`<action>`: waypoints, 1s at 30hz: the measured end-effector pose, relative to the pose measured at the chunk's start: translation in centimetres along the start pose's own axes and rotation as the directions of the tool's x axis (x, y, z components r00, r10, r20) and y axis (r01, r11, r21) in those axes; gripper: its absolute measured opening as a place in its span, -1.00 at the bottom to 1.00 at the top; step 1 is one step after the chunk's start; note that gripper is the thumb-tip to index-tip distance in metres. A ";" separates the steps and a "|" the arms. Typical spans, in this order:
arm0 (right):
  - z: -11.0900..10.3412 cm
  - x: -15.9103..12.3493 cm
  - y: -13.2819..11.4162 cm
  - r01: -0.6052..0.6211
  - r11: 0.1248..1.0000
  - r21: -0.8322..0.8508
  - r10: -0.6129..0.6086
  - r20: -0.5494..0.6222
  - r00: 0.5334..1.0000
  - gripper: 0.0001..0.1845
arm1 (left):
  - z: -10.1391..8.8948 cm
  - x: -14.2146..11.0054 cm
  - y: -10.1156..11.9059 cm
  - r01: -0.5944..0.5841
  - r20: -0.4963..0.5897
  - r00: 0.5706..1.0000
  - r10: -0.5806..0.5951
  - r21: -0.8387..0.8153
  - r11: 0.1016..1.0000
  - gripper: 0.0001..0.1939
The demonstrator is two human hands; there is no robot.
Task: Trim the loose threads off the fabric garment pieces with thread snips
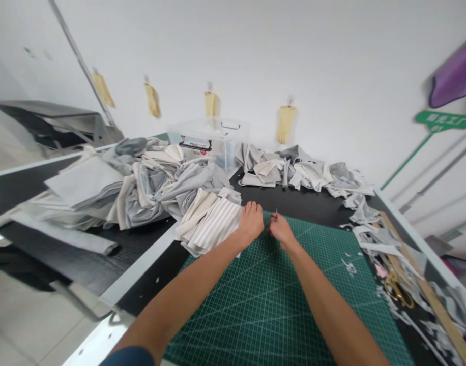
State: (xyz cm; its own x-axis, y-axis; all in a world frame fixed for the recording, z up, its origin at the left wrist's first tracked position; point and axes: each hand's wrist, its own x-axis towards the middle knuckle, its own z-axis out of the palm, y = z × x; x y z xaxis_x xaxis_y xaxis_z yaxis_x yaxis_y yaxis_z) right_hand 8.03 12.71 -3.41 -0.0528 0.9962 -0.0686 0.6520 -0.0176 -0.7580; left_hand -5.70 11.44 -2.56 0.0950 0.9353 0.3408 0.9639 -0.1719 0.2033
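Note:
My left hand [251, 219] is at the right end of a striped beige-and-white cloth [216, 219], its fingers bent over the cloth's edge. What lies under those fingertips is hidden. Close by on the right, my right hand [282, 230] is closed around a small tool [276, 215] with a thin metal tip pointing up and a bit of red at the grip. Its exact kind cannot be made out. Both hands are over the far edge of a green cutting mat [279, 305]. The striped cloth lies partly on the mat's left corner.
Heaped grey and beige cloths [149, 183] fill the left side, before a clear plastic box [213, 140]. More scraps [301, 170] line the back. Gold-handled scissors [399, 290], a wooden strip [427, 295] and offcuts lie right. Yellow gloves [285, 123] hang on the wall.

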 end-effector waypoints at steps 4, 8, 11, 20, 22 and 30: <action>-2.4 3.3 1.9 -0.056 0.997 -0.055 0.053 -0.055 0.997 -0.47 | 2.5 4.1 0.7 0.007 0.034 0.999 -0.007 -0.005 1.000 -0.42; -3.9 8.0 2.6 -0.071 0.990 -0.122 0.056 -0.120 0.991 -0.57 | 4.9 9.2 0.9 0.022 0.076 0.997 -0.021 -0.002 1.000 -0.42; -4.4 11.6 2.8 -0.078 0.986 -0.147 0.056 -0.149 0.987 -0.61 | 7.0 13.5 0.6 0.030 0.080 0.996 -0.031 0.016 0.999 -0.43; -4.5 16.7 5.6 -0.077 0.988 -0.132 0.053 -0.171 0.984 -0.51 | 11.1 23.7 -1.1 0.230 0.089 0.969 -0.232 0.028 0.973 -0.40; -4.5 16.8 6.1 -0.077 0.990 -0.120 0.056 -0.173 0.983 -0.50 | 11.3 24.2 -0.8 0.231 0.099 0.968 -0.232 0.027 0.973 -0.46; -4.7 14.4 6.1 -0.071 0.995 -0.070 0.052 -0.239 0.970 -0.52 | 10.4 20.9 2.3 0.122 0.125 0.985 -0.117 -0.027 0.992 -0.53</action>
State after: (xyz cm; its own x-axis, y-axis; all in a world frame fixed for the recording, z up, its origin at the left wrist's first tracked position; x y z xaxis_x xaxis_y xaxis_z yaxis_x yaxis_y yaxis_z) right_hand 14.81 27.32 -6.02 0.1634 0.9854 0.0489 0.7053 -0.0820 -0.7041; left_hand 1.12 33.78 -4.49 0.0115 0.9803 0.1971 0.9613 -0.0651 0.2678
